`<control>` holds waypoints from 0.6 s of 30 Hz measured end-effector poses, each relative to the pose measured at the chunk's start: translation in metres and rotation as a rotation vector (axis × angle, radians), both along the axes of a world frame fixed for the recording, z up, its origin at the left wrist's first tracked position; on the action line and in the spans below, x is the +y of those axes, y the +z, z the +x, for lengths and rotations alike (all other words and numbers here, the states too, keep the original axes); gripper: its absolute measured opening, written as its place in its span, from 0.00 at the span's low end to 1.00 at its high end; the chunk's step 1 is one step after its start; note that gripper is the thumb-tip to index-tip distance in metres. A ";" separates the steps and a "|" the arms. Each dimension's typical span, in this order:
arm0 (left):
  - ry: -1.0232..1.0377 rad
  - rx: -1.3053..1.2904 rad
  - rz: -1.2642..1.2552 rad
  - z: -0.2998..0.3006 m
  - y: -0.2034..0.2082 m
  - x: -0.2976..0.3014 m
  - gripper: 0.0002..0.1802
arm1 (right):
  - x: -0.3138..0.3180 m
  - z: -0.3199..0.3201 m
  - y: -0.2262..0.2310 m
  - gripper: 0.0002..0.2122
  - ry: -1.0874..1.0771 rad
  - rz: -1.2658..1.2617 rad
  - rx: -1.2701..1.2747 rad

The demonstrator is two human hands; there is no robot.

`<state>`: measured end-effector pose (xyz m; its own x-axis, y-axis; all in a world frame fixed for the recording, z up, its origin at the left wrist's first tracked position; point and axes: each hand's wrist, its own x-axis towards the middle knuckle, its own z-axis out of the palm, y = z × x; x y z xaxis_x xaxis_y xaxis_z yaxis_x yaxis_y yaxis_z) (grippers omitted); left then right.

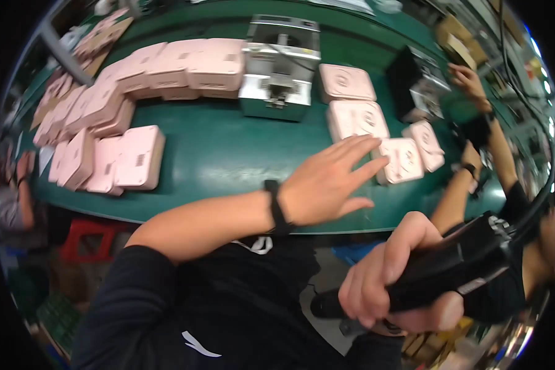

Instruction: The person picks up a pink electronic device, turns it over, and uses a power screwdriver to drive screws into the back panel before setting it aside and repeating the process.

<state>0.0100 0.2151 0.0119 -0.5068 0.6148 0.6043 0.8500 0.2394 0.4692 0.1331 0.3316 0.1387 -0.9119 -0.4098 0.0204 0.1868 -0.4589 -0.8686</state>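
My left hand [330, 176] is open, fingers spread, reaching over the green bench. Its fingertips are at the near edge of a pale pink plastic housing [354, 117]; whether they touch it I cannot tell. Just to their right lies a smaller pink housing [401, 161]. My right hand [394, 290] is closed around a black electric screwdriver [450, 265], held in front of the bench edge at the lower right. The tool is tilted, and a dark cable leaves its upper end.
A silver and black screw feeder [280, 68] stands at the back middle. Stacked pink housings [194, 65] curve along the left side. Another pink housing [346, 83] lies right of the feeder. At the right, a co-worker's arms [499, 148] reach in near a second black feeder [416, 83].
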 end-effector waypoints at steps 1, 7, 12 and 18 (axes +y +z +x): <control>0.028 0.047 -0.008 0.004 0.002 -0.033 0.38 | -0.003 -0.007 0.008 0.30 0.108 0.044 -0.028; 0.764 0.107 -0.336 0.065 -0.022 -0.243 0.40 | 0.042 0.147 -0.034 0.27 0.260 0.040 0.136; 1.229 0.134 -0.651 0.078 -0.054 -0.285 0.43 | -0.125 0.316 -0.081 0.23 0.191 0.125 0.325; 0.705 -0.047 -0.542 0.057 -0.025 -0.254 0.41 | -0.143 -0.013 0.016 0.19 0.268 0.192 0.442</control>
<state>0.0670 -0.0389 -0.0132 -0.8923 0.3461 0.2900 0.4041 0.8986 0.1708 0.1197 0.1888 0.1551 -0.6967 -0.6604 0.2802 -0.1265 -0.2714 -0.9541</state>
